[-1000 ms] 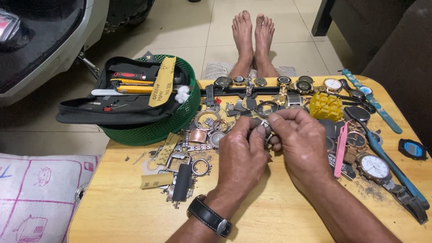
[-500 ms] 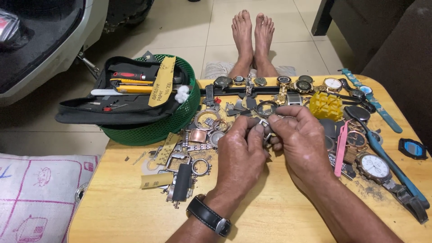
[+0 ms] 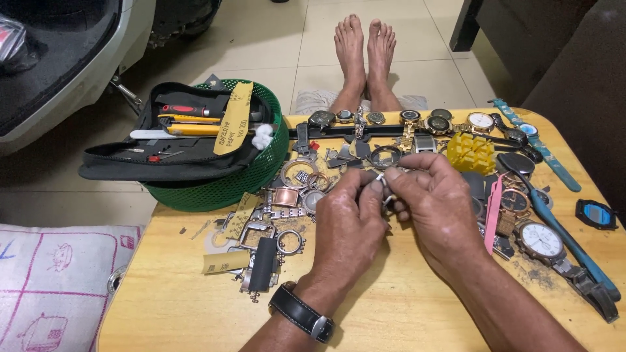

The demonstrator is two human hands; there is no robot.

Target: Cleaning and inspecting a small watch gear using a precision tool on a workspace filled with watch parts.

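Yellow wooden table (image 3: 404, 319): green mesh basket (image 3: 248, 179) at far-left corner carrying an open black tool pouch (image 3: 163, 160); row of watches (image 3: 424, 120) along the far edge, more with straps down the right edge. Left hand (image 3: 349, 225), black watch on the wrist, and right hand (image 3: 433, 208) meet above the table's middle. Both pinch one small silver metal part (image 3: 383, 186) between their fingertips, above scattered watch cases (image 3: 293, 199).

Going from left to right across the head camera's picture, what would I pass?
Patterned cushion → green basket with the black tool pouch → left hand → right hand → pink strap → white-faced watch → blue-faced watch.
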